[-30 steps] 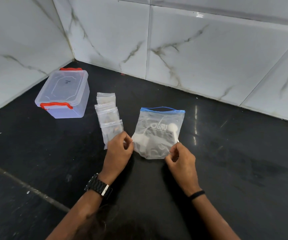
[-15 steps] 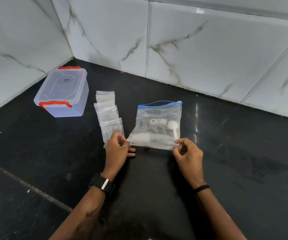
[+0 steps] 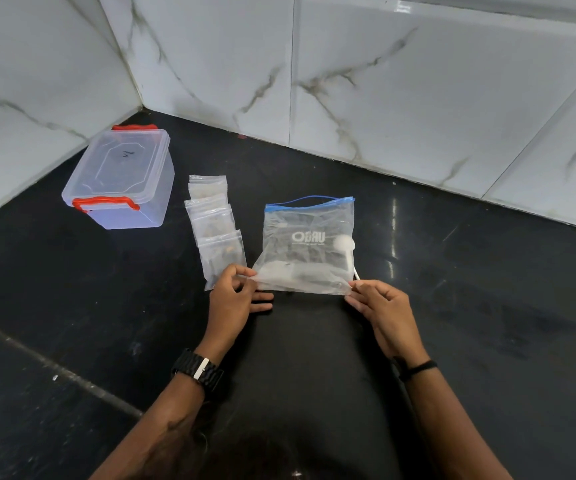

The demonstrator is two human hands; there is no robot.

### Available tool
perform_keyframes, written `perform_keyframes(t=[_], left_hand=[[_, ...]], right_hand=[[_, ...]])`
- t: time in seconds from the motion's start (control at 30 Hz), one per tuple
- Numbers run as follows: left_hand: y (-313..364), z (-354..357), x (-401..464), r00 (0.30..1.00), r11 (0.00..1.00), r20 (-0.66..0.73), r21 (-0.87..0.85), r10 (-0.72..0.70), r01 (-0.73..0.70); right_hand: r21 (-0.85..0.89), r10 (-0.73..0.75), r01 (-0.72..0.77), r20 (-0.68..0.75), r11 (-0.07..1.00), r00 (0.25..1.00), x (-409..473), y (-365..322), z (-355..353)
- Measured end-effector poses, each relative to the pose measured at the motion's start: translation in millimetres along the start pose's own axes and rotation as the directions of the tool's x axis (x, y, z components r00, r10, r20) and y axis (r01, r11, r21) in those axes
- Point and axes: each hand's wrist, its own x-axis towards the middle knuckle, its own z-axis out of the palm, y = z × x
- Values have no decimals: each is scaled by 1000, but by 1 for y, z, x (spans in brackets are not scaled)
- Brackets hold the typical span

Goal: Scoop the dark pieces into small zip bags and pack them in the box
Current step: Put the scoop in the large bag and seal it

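The left hand (image 3: 231,299) pinches the near left corner of the large zip bag (image 3: 309,244) between thumb and curled fingers; two of its fingers extend flat toward the right, under the bag's near edge. The right hand (image 3: 381,311) pinches the near right corner of the same bag with thumb and forefinger, the remaining fingers loosely curled. A dark watch (image 3: 199,370) sits on the left wrist and a thin dark band (image 3: 418,367) on the right wrist.

The large zip bag is translucent, with a blue zip strip along its far edge and white printed lettering on its face. The near edge is lifted off the counter (image 3: 487,323) between the two hands. Dark pieces (image 3: 309,258) show through the plastic in the middle of the bag. A white scoop (image 3: 345,244) lies inside the bag at its right side, its handle running toward the near right corner.

Just left of the large bag, a row of small zip bags (image 3: 215,226) lies overlapping on the counter, running from far to near; the nearest one touches the left hand. Some of them hold brownish content; what it is cannot be told.

Farther left, well apart from the hands, stands the box (image 3: 122,178), clear plastic with its lid on and red latches at the near and far ends. It sits near the corner where the white marble-patterned wall tiles (image 3: 418,81) meet. The counter surface is black and glossy.
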Motion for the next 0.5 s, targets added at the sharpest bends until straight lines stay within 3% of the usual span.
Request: perform_keyframes(t=[0.13, 0.3, 0.37, 0.5], left_hand=[[0, 0, 1, 1000, 1000, 4, 10, 4, -4], [-1, -2, 2, 1000, 1000, -10, -6, 3, -3], [-1, -1, 2, 1000, 1000, -15, 0, 5, -5], [-2, 0, 1, 1000, 1000, -27, 11, 4, -3]], right_hand=[[-42, 7, -7, -6, 999, 1000, 2, -1, -1], [-341, -157, 159, 35, 927, 987, 1, -5, -2], [-468, -230, 238, 76, 851, 970, -2, -7, -3], [-737, -397, 384, 171, 556, 902, -3, -4, -2]])
